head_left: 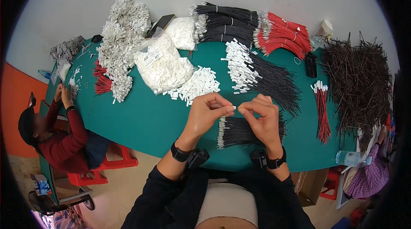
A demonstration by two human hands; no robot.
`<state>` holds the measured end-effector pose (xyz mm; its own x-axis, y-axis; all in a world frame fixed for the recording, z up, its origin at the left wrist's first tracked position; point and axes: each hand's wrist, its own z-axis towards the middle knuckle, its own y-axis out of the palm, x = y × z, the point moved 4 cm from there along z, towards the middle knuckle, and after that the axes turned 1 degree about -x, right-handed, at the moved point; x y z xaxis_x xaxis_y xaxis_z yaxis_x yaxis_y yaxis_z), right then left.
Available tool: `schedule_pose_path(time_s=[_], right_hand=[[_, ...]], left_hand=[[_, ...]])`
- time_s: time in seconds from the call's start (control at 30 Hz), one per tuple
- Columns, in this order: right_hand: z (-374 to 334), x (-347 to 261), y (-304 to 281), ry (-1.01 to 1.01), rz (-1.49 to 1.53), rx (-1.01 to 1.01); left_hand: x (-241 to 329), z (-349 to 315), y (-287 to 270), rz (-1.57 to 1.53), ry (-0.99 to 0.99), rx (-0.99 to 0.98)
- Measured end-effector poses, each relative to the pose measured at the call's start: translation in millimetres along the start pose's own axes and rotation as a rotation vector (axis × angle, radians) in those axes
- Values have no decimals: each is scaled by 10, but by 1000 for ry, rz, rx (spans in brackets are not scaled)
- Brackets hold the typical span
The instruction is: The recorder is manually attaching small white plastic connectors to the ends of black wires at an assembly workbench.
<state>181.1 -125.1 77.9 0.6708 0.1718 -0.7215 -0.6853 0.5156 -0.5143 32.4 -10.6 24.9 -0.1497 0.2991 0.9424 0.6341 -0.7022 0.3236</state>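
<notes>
A small white piece (233, 108) sat pinched between thumb and forefinger of a worker's left hand (207, 111), near the center of the frame over a green table (145, 122). The right hand (262, 114) faced it just beside, thumb and forefinger pressed together; whether they gripped a wire was too small to tell. Black straps (181, 154) circled both wrists.

Directly beneath the right hand lay a bundle of black wires (242, 131), its pale ends toward the left. Just above the hands, loose white pieces (200, 84) spread beside a clear bag (165, 67) of similar pieces, with a second bag (181, 32) behind it. To the right of that pile, white-tipped black wires (274, 79) fanned out.

Along the table's far edge, at upper center, tied black bundles (229, 25) were stacked next to red bundles (286, 34). A large white cluster (126, 28) rose at upper left. At right, white-tipped red wires (323, 115) lay near a tangled dark heap (358, 83), with a bottle (352, 159) lying on its side at lower right.

At far left, a co-worker (64, 143) in a dark cap sat with both hands raised together at the table's edge. Another person in purple checks (369, 175) appeared at far right.
</notes>
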Motion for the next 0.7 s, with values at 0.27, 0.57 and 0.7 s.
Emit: schedule_pose_path(time_s=[0.27, 0.57, 0.7], right_hand=[[103, 187, -119, -83, -307, -77], [-140, 491, -268, -43, -270, -475], [-432, 207, -219, -26, -103, -709]], left_hand=[[-12, 185, -91, 287, 105, 28], [-48, 213, -189, 1288, 383, -87], [-138, 237, -245, 1373, 371, -90]])
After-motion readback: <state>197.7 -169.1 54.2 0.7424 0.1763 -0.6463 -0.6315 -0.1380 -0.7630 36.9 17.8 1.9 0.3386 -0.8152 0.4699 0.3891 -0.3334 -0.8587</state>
